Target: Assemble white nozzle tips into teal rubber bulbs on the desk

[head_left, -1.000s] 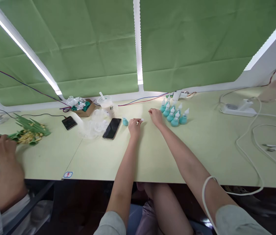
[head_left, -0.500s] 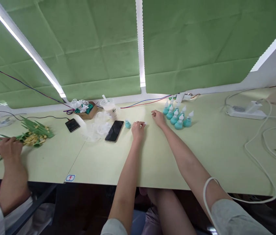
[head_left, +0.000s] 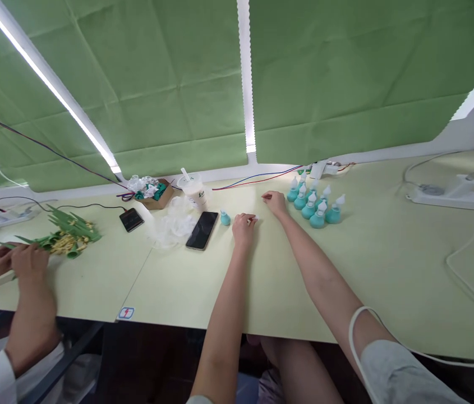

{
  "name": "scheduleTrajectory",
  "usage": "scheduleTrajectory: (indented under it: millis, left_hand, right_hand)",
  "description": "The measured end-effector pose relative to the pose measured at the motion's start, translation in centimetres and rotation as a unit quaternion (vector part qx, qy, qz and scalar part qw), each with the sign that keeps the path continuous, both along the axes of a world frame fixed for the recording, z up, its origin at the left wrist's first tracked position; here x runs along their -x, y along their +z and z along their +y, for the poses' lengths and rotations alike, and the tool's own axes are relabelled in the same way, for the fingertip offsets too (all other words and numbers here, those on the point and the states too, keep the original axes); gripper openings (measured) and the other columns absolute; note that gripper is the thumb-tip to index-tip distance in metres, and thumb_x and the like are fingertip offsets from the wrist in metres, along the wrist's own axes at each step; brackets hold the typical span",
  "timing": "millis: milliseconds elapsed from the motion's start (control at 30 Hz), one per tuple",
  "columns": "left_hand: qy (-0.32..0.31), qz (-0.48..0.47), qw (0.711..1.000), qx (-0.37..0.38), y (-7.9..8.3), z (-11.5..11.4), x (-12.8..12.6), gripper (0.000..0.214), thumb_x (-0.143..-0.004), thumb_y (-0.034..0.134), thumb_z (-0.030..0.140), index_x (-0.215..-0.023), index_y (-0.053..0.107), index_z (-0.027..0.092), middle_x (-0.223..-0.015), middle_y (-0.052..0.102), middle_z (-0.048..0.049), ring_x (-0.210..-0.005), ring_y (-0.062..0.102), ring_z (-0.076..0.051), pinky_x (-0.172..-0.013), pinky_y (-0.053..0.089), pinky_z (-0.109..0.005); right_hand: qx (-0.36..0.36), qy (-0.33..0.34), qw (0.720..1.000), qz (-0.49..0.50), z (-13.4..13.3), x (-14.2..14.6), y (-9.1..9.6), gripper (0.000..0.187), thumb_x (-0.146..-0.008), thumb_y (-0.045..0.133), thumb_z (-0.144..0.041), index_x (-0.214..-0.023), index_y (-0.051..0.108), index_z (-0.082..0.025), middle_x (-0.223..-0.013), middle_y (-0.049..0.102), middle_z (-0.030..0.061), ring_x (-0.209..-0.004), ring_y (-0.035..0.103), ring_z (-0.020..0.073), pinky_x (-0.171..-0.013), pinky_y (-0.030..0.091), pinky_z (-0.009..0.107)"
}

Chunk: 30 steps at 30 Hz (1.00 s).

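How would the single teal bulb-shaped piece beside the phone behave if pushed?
The teal piece may tip or roll, since its body looks rounded. It is probably light, being much smaller than the phone.

Pale tabletop point(head_left: 169, 292) — clustered teal bottles point(head_left: 308, 212) | lone teal bottle point(head_left: 225, 219) | phone point(head_left: 202, 230) | crumpled plastic point(head_left: 174, 223) | cup point(head_left: 196, 194) — carton point(head_left: 164, 197)

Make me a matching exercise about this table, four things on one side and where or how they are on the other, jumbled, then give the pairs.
Things:
1. Lone teal bulb
2. Group of white-tipped teal bulbs
3. Cup
4. Green-and-yellow bundle

Places or states:
A. Right of the right hand
B. Beside the co-worker's hands
C. Between the large phone and the left hand
D. With a straw sticking up

Pairs: 1-C, 2-A, 3-D, 4-B
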State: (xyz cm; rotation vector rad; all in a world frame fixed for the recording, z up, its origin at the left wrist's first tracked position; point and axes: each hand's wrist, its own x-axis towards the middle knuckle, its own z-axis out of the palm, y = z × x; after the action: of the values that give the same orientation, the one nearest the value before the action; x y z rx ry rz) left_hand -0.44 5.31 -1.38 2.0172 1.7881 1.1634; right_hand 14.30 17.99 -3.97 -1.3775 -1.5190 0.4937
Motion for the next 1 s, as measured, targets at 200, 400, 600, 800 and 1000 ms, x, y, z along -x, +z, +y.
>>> scheduleTrajectory:
  millis: [200, 400, 600, 800, 1000]
  left_hand:
    - [-0.002, 0.003, 1.000, 0.009, 0.1, 0.0, -0.1, 0.008, -0.079, 0.063, 0.021, -0.085, 0.068, 0.021, -0.081, 0.065, -0.0030, -0.083, 0.054, -0.017, -0.075, 0.041, -0.029]
    - [-0.006, 0.008, 1.000, 0.013, 0.2, 0.0, -0.1, 0.009, -0.078, 0.063, 0.020, -0.086, 0.068, 0.021, -0.081, 0.065, -0.0026, -0.082, 0.054, -0.016, -0.075, 0.041, -0.029]
    - [-0.005, 0.003, 1.000, 0.014, 0.1, 0.0, 0.0, 0.009, -0.079, 0.063, 0.021, -0.086, 0.069, 0.022, -0.082, 0.064, -0.0026, -0.082, 0.054, -0.016, -0.074, 0.041, -0.029]
    - [-0.005, 0.011, 1.000, 0.007, 0.2, 0.0, 0.1, 0.011, -0.081, 0.059, 0.022, -0.087, 0.069, 0.022, -0.082, 0.065, -0.0033, -0.082, 0.054, -0.017, -0.073, 0.041, -0.029]
    - [0.016, 0.043, 0.999, -0.005, 0.6, -0.2, 0.0, 0.011, -0.082, 0.058, 0.024, -0.086, 0.068, 0.021, -0.084, 0.066, -0.0035, -0.086, 0.055, -0.017, -0.076, 0.042, -0.029]
  right_hand:
    - [0.022, -0.045, 0.996, -0.071, -0.3, -0.3, 0.0, 0.017, -0.067, 0.060, -0.013, -0.077, 0.071, -0.022, -0.079, 0.072, 0.0014, -0.078, 0.064, 0.0180, -0.079, 0.046, 0.033]
    - [0.047, -0.031, 0.998, -0.017, -0.2, -0.4, -0.1, 0.021, -0.067, 0.061, -0.012, -0.085, 0.069, -0.021, -0.081, 0.072, -0.0007, -0.081, 0.065, 0.0155, -0.085, 0.044, 0.032]
    - [0.051, -0.025, 0.998, 0.012, -0.5, -0.6, 0.1, 0.031, -0.063, 0.064, -0.011, -0.092, 0.066, -0.020, -0.085, 0.071, 0.0004, -0.082, 0.064, 0.0161, -0.085, 0.045, 0.034]
    - [-0.040, -0.036, 0.998, 0.032, -3.7, 0.2, 0.4, 0.036, -0.069, 0.052, -0.009, -0.102, 0.062, -0.017, -0.104, 0.064, 0.0068, -0.078, 0.060, 0.0155, -0.081, 0.047, 0.032]
    - [-0.057, 0.046, 0.996, 0.043, -12.1, -0.3, 0.3, 0.035, -0.071, 0.045, -0.007, -0.100, 0.062, -0.019, -0.104, 0.061, 0.0051, -0.073, 0.059, 0.0120, -0.079, 0.048, 0.030]
